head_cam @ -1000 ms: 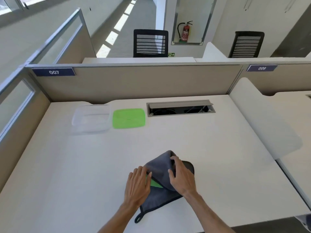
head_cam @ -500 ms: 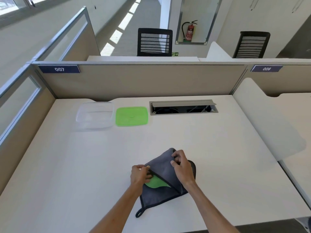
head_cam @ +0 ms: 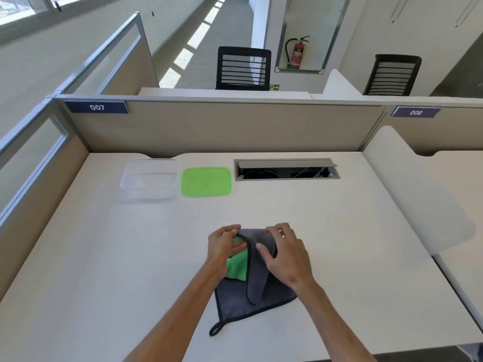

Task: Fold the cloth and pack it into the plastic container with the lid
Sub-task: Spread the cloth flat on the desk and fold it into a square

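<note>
A grey cloth with a green inner side and a black hanging loop lies partly folded on the white desk near me. My left hand pinches the cloth's far edge, over the green side. My right hand grips the grey fold beside it. The clear plastic container stands empty at the back left of the desk. Its green lid lies flat just to the right of it.
An open cable hatch is set into the desk at the back, right of the lid. Beige partitions close the desk at the back and left. A white divider panel runs along the right side.
Both hands moved from pressing flat on the cloth to pinching its far edge, and the grey flap is drawn further over, showing more of the green side.
</note>
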A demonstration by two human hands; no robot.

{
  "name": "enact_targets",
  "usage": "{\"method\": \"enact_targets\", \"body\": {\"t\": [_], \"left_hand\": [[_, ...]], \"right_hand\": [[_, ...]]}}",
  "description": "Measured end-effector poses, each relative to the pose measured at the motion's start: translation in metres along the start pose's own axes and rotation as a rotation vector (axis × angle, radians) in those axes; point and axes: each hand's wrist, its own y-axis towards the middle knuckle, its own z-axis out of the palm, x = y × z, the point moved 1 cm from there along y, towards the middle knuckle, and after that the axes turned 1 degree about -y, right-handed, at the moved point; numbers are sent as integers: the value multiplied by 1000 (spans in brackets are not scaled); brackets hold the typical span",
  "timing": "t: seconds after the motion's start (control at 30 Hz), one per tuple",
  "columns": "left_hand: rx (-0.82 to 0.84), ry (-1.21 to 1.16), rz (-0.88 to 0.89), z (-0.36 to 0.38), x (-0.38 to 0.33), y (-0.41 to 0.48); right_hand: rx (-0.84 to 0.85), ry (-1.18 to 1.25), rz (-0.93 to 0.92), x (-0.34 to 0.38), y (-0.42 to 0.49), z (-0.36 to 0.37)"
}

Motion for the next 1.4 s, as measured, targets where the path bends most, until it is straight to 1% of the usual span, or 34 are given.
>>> {"method": "enact_targets", "body": {"t": [0.07, 0.13, 0.23, 0.3, 0.37, 0.47, 0.5, 0.6, 0.63, 0.7, 0.77, 0.87, 0.93, 1.0, 1.07, 1.17, 1.23, 1.33, 1.37, 1.4], "left_hand": [[41, 45, 55, 8, -9, -4], [69, 59, 108, 15, -21, -9], [126, -5, 133, 25, -41, -17], [184, -20, 145, 30, -54, -23], [250, 14, 177, 35, -63, -29], [324, 135, 234, 36, -71, -35], [334, 205, 272, 36, -75, -36], [365, 496, 456, 35, -83, -36], [393, 528, 482, 33, -83, -36], [452, 550, 495, 29, -82, -39], [484, 622, 523, 23, -77, -41], [523, 804, 568, 13, -68, -45], [493, 965, 619, 9, -62, -46], [418, 1013, 656, 5, -64, -48], [377, 1002, 705, -1, -76, -46], [338, 1100, 845, -7, -101, -46], [325, 1109, 892, -6, -120, -52], [317, 1029, 929, -5, -150, -68], [316, 1016, 939, -5, -159, -73], [318, 1017, 946, -4, -167, -77]], "right_hand": [[1, -9, -57, 9, 2, -5], [-8, -26, -51, 20, 2, -11], [-120, -25, 29, 37, 2, -20], [-126, 37, 92, 44, 3, -22], [-120, 155, 162, 49, 4, -27], [-144, 298, 218, 55, 6, -37], [-132, 335, 208, 57, 7, -40], [-98, 545, 165, 56, 13, -44], [-109, 609, 183, 55, 14, -46], [-161, 745, 278, 54, 17, -50], [-193, 873, 366, 53, 19, -56], [-201, 994, 360, 51, 25, -69], [-198, 1087, 339, 51, 30, -78], [-180, 1150, 330, 51, 35, -87], [-162, 1168, 319, 48, 38, -97], [-118, 1121, 303, 43, 41, -113], [-75, 1028, 267, 39, 42, -124], [17, 903, 179, 31, 40, -138], [44, 809, 139, 26, 38, -141], [59, 657, 92, 21, 37, -143]]}}
